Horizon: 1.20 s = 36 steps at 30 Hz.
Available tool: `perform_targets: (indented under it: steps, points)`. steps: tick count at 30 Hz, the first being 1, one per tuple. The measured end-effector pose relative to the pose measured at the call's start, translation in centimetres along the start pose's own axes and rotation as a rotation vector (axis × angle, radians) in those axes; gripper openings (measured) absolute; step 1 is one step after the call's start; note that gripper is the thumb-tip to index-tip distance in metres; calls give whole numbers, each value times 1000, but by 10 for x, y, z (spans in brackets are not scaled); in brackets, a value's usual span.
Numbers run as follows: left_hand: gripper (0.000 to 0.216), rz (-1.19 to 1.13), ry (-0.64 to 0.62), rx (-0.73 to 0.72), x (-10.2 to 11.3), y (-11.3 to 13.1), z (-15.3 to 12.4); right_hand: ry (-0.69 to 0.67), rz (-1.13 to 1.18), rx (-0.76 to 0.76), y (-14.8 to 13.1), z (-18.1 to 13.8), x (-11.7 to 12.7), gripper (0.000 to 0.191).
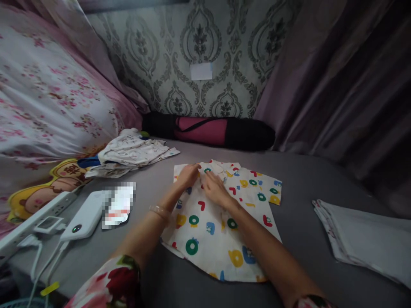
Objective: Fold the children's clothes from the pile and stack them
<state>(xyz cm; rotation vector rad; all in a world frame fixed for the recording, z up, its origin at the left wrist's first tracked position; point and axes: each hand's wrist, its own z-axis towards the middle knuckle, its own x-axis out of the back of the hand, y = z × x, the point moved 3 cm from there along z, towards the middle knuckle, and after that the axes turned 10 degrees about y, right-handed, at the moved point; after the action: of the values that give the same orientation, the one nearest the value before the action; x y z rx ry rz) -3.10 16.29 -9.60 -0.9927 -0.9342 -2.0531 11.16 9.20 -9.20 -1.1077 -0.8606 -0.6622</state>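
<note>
A small white short-sleeved shirt (212,231) printed with red, green, blue and yellow letters lies spread out in front of me, its collar at the far end. My left hand (189,175), with a clear bangle on the wrist, is at the upper left of the shirt near the collar. Its fingers are curled together on the cloth, and their tips are partly hidden. Close beside it, my right hand (215,190) rests on the upper front with fingers stretched out over the fabric. Both forearms cross the lower part of the shirt.
Folded white cloth (369,235) lies at the right. On the left are a pile of clothes (131,149), a yellow cartoon cushion (41,192), a power strip (38,222), a white power bank (85,218) and cables. A black and magenta long bag (205,130) lies along the wall.
</note>
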Motion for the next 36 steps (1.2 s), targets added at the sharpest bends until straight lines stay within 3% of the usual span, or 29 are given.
perform_targets:
  steps: [2, 5, 8, 12, 18, 24, 28, 34, 36]
  points:
    - [31, -68, -24, -77, -12, 7, 4, 80, -99, -74, 25, 8, 11, 55]
    - [31, -32, -33, -78, -27, 14, 6, 52, -194, -47, 48, 21, 14, 54]
    - [34, 73, -23, -4, -38, 15, 3, 56, -209, 6, 54, 41, 9, 51]
    - [40, 140, -44, 70, -44, 14, -2, 116, -222, -56, 56, 77, 8, 45]
    - [50, 205, -48, 144, -47, 16, -5, 68, -265, -97, 64, 117, 0, 38]
    - [57, 213, -52, 227, -48, 16, -5, 230, -265, -178, 68, 118, -10, 29]
    - [59, 220, -50, 267, -46, 17, -4, 341, -289, -138, 65, 112, -16, 30]
    - [61, 279, -95, 267, -42, 20, -5, 286, -322, -117, 65, 112, -14, 34]
    - [60, 298, -100, 260, -41, 20, -5, 261, -341, -43, 64, 106, -9, 39]
